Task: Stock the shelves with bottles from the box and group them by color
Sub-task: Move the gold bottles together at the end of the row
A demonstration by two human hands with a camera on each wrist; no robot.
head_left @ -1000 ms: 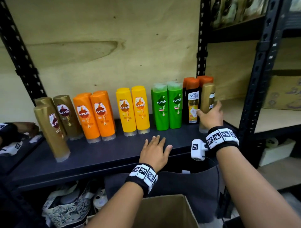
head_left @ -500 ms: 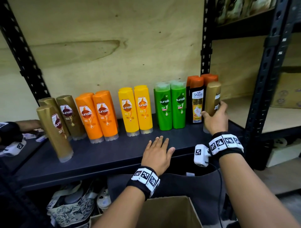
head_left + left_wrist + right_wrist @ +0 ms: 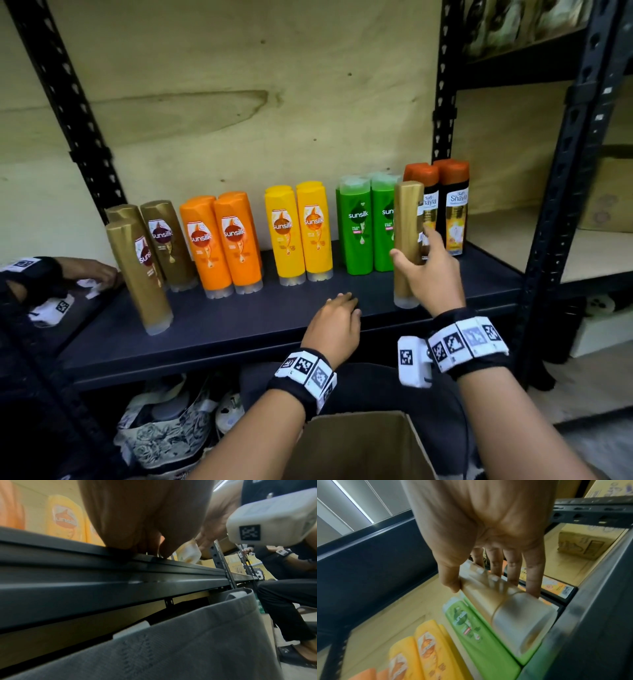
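A gold bottle (image 3: 406,212) hangs just above the dark shelf (image 3: 239,329), in front of the green bottles (image 3: 356,222); my right hand (image 3: 412,250) grips its middle, thumb on the left side. In the right wrist view the gold bottle (image 3: 496,599) lies between the thumb and fingers of the right hand (image 3: 491,589), clear cap toward the camera. My left hand (image 3: 339,308) rests on the shelf's front part and holds nothing; its fingertips (image 3: 164,553) touch the shelf edge. Along the back stand gold bottles (image 3: 144,267), orange bottles (image 3: 222,240), yellow bottles (image 3: 298,229) and orange-capped black bottles (image 3: 455,212). The cardboard box (image 3: 363,445) sits open below.
Black slotted uprights (image 3: 555,205) frame the bay on the right. Another person's hand (image 3: 89,274) reaches onto the neighbouring shelf at left. Under the shelf are a grey fabric bin (image 3: 188,642) and a patterned bag (image 3: 164,435). A carton (image 3: 606,195) stands on the right-hand shelf.
My right hand has lifted the gold bottle from beside the black bottles and carried it left, in front of the green ones. The left hand's fingers have drawn in from lying flat.
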